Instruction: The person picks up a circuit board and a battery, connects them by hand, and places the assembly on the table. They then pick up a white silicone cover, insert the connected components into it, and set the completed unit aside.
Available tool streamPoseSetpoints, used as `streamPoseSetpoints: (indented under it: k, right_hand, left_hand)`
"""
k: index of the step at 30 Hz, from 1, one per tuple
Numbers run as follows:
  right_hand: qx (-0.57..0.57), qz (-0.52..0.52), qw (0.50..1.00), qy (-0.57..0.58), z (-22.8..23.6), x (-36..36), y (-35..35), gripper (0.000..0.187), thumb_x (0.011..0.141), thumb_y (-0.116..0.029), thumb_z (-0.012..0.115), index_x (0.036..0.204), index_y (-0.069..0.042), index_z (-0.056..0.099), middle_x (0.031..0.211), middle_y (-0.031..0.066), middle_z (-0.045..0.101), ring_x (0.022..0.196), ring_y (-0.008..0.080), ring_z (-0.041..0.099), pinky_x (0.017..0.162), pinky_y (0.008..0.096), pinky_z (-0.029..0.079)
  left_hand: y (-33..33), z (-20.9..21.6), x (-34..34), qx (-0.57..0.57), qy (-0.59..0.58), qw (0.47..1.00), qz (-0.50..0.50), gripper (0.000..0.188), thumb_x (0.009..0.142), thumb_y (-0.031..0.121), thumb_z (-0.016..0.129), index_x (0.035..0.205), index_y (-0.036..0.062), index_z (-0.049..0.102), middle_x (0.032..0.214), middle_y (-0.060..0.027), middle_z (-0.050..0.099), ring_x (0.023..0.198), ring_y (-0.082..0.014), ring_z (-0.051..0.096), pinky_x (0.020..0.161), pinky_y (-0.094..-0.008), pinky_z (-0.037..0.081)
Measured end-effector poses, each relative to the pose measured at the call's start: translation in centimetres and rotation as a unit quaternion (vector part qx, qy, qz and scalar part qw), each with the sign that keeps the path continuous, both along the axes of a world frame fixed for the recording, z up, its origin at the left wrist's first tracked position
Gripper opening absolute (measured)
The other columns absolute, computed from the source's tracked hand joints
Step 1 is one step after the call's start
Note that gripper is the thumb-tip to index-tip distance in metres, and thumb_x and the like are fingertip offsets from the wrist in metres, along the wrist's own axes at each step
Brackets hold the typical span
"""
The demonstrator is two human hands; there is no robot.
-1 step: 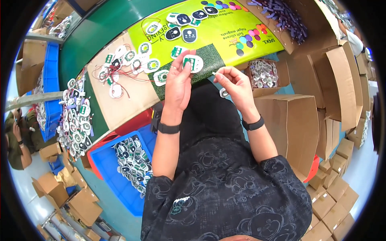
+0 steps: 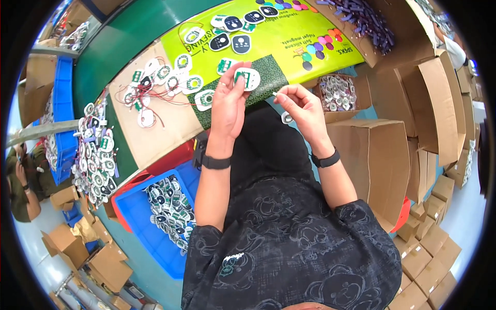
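Observation:
My left hand (image 2: 230,106) is closed on a white rounded housing with a green circuit board (image 2: 249,79), held above the table's near edge. To its right, my right hand (image 2: 304,109) pinches a small white piece (image 2: 275,94) between thumb and fingertips; its kind is too small to make out. A small white part with a dark centre (image 2: 287,118) shows just below the right hand's fingers; whether the hand holds it I cannot tell. Beside the left hand lie a green circuit board (image 2: 225,66) and a white ring-shaped part with a board (image 2: 204,99).
White parts with red wires (image 2: 150,90) lie on a beige board (image 2: 173,120). Black-faced housings (image 2: 241,44) lie on the yellow-green mat (image 2: 281,41). A blue bin (image 2: 137,227) of finished-looking boards stands lower left. Cardboard boxes (image 2: 390,155) and a carton of round parts (image 2: 338,94) are at right.

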State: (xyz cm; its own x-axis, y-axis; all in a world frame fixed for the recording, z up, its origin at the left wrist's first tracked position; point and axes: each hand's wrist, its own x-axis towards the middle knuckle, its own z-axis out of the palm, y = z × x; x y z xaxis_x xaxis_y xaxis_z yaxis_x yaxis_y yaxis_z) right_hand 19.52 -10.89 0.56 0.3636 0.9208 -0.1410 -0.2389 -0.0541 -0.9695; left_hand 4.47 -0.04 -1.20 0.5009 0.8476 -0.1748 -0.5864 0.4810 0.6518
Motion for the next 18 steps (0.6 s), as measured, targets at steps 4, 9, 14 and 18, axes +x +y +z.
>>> streamPoseSetpoints:
  k: [4,9,14,18]
  right_hand:
    - [-0.004,-0.038,0.992,-0.121,-0.6,1.8,0.6,0.014,0.092,-0.011,0.072,0.103,-0.001,0.071,0.105,0.0027,0.070,0.091,0.0075,0.063,0.080,0.0230,0.052]
    - [0.039,-0.021,0.945,-0.325,-1.0,3.8,4.6,0.018,0.089,-0.018,0.075,0.097,-0.002,0.074,0.118,0.0083,0.066,0.103,0.0174,0.066,0.087,0.0296,0.053]
    - [0.037,-0.006,0.913,-0.406,-0.8,2.1,6.9,0.018,0.088,-0.019,0.075,0.097,-0.003,0.074,0.120,0.0079,0.064,0.103,0.0188,0.066,0.083,0.0304,0.053]
    - [0.019,-0.021,0.916,-0.401,-0.7,0.8,7.4,0.016,0.087,-0.014,0.075,0.098,-0.002,0.074,0.121,0.0081,0.063,0.089,0.0161,0.069,0.076,0.0291,0.054]
  left_hand:
    - [2.3,-2.3,1.9,0.059,0.065,0.996,0.000,0.034,0.103,0.008,0.057,0.136,0.0013,0.055,0.118,-0.0130,0.069,0.109,-0.0214,0.068,0.095,-0.0384,0.058]
    - [2.9,-3.6,2.0,0.062,0.041,0.997,-0.003,0.033,0.103,0.009,0.057,0.133,-0.0033,0.055,0.118,-0.0146,0.069,0.108,-0.0237,0.068,0.096,-0.0413,0.060]
    - [2.3,-3.4,2.2,0.091,0.081,0.992,0.027,0.030,0.101,0.007,0.060,0.126,-0.0093,0.055,0.116,-0.0175,0.069,0.101,-0.0217,0.070,0.086,-0.0338,0.063]
    - [2.2,-3.2,2.2,0.101,0.105,0.989,0.038,0.033,0.101,0.006,0.060,0.128,-0.0103,0.054,0.115,-0.0172,0.069,0.099,-0.0201,0.070,0.083,-0.0321,0.064]
